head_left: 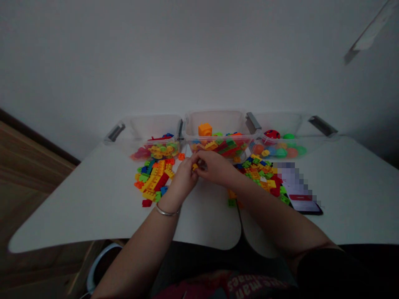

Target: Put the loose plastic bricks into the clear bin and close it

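My left hand [186, 173] and my right hand [210, 165] meet above the middle of the table, fingers closed around a small yellow toy brick [195, 167]. Most of that brick is hidden by the fingers, so its shape is unclear. To the left lies a pile of building bricks [156, 180] in yellow, red, green, blue and orange. A second brick pile [260, 172] spreads out to the right, partly behind my right forearm. Just beyond my left hand sits a loose orange brick [181, 156].
Three clear plastic bins stand along the wall: a left bin [156, 124], a middle bin [218, 118] with large bricks, and a right bin [280, 124] with coloured balls. A phone or tablet [301, 197] lies at the right on the white table [77, 203].
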Tool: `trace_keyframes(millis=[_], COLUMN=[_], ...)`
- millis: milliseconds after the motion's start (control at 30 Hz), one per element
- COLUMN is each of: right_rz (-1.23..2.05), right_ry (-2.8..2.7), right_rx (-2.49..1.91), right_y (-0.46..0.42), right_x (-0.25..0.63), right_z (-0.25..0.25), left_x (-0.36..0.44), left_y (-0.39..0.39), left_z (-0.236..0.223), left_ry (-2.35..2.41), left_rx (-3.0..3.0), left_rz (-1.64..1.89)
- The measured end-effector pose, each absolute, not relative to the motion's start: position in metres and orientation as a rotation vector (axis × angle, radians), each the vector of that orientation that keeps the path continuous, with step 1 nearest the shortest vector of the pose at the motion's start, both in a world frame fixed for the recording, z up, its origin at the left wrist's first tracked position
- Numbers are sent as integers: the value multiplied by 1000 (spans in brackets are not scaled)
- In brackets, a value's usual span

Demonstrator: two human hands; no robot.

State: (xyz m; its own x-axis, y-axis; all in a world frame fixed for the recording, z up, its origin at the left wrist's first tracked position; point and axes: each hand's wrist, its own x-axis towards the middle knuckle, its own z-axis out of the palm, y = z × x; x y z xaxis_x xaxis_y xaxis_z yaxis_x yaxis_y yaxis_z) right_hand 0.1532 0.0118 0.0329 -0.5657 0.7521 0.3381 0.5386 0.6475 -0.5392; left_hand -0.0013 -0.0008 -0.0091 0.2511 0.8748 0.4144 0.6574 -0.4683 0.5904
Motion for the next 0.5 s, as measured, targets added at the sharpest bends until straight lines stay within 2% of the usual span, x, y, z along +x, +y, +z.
trace_keyframes(millis=[200, 500], right_rz=[415, -76], right_ry=[-2305, -2132], right_rx=[-949, -974], right_y=[6, 8], right_x=[149, 184], right_z=[35, 68], left_x=[7, 0], left_y=[-8, -5], left_z=[3, -8], left_ry=[1201, 1321], left_rx=[2155, 2158], left_rz=[1174, 1179])
